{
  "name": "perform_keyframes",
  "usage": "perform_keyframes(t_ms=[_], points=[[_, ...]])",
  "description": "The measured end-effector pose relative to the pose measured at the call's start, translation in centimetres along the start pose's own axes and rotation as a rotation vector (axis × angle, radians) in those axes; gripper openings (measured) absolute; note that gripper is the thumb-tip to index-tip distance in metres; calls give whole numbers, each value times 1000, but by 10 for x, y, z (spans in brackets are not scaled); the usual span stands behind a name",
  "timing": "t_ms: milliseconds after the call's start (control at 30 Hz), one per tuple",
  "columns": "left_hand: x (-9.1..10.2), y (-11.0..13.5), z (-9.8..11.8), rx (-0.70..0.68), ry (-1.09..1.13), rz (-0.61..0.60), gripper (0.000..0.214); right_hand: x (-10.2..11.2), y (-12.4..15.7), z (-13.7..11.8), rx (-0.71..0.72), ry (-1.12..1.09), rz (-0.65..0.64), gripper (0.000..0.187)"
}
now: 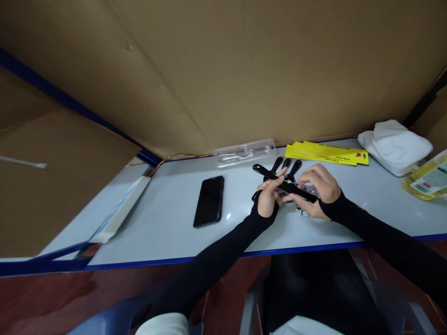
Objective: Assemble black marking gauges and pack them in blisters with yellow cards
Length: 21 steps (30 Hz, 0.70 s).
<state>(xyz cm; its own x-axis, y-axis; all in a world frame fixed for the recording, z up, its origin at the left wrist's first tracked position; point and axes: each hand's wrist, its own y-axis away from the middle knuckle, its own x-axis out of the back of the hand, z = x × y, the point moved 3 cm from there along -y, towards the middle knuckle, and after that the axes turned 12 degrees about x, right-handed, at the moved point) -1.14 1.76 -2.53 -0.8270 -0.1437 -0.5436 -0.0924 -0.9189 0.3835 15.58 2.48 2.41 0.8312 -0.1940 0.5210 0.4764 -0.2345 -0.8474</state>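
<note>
A black spokeshave (pixel 262 172) is held up slantwise over the table between my two hands. My left hand (pixel 267 201) is closed around its middle, thumb on top. My right hand (pixel 319 188) grips the handle at the other end, with thumb and fingertips bent near the tool's centre. A greyish flat piece (pixel 309 189) shows by the right fingertips; I cannot tell whether it is held. Behind the hands lie several more black spokeshaves (pixel 295 167), handles pointing away and partly hidden. Small shiny metal parts (pixel 302 213) rest on the table under my right hand.
A black phone (pixel 208 201) lies left of my hands. Along the back are a clear plastic blister pack (pixel 244 153) and yellow printed cards (pixel 324 152). At right are a white cloth bundle (pixel 396 146) and a bottle of yellow liquid (pixel 428 179). Cardboard walls surround the table.
</note>
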Motion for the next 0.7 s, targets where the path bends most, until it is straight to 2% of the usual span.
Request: perform_keyframes(t_ms=[67,167,233,267,333,433,533,633,700], points=[[0,0,0,-12,8,-8,66,-1,0,-1,1,-14,-25,27],[0,-1,-1,-12,-4,-1,65,0,0,-2,51,-66,-17,9],[1,-2,-1,-7,-20,11,64,1,0,-2,46,-103,1,23],[1,-1,-1,-8,-27,16,63,1,0,-1,23,-99,8,22],[1,0,0,-21,-35,17,62,0,1,1,-34,-46,15,6],[-1,4,0,-80,-38,10,58,-3,2,4,-56,37,32,15],[-5,7,-4,-164,-30,12,51,-7,2,3,-16,84,81,3],[-10,9,-11,-250,-12,18,46,-9,-2,-4,-28,120,138,22],[-12,13,-14,-323,-15,63,44,-11,-6,-11,-135,99,171,30]])
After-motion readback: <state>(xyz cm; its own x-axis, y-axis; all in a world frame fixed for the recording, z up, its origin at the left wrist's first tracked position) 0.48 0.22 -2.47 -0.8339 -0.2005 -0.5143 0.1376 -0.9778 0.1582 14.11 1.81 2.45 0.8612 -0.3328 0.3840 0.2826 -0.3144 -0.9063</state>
